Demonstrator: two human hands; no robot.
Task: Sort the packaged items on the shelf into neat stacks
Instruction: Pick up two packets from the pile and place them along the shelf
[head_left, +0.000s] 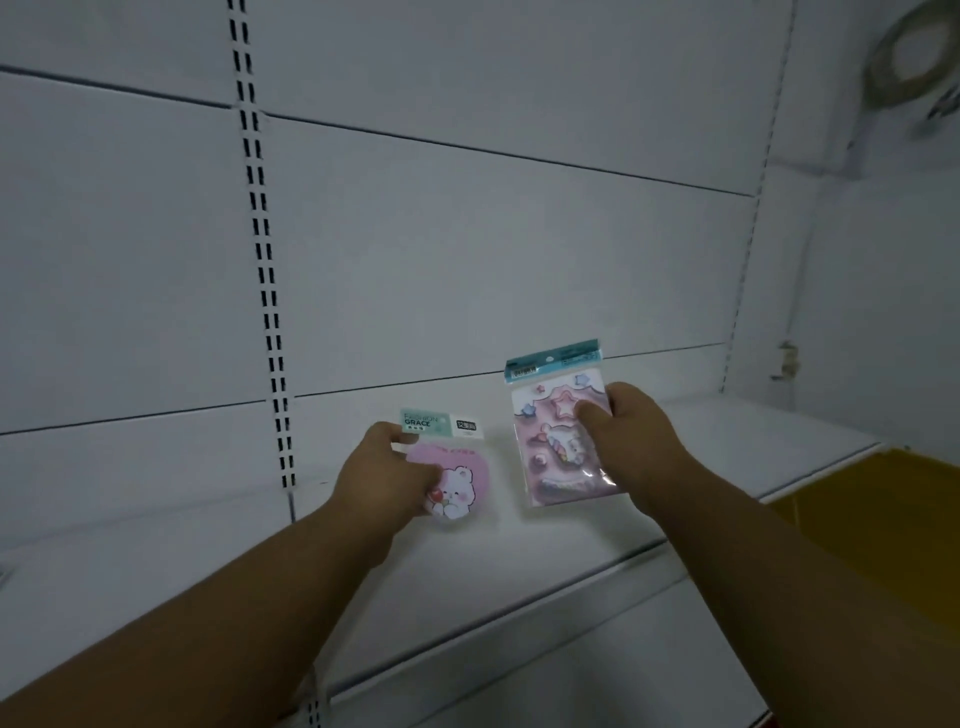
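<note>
Two packets, two hands, one shelf

We count two packaged items: one heart-shaped bear packet (457, 480) at left and one rectangular pink packet (558, 441) at right. We see one left hand (382, 475) and one right hand (631, 441), one white shelf (519, 561), and one yellow box (883, 504) far right.

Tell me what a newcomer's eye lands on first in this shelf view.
Two pink packets stand out against the bare white shelf. The left hand grips the heart-shaped bear packet left of centre; the right hand holds the taller star-printed packet beside it, thumb on its front. A yellow panel glows at the right edge.
</note>
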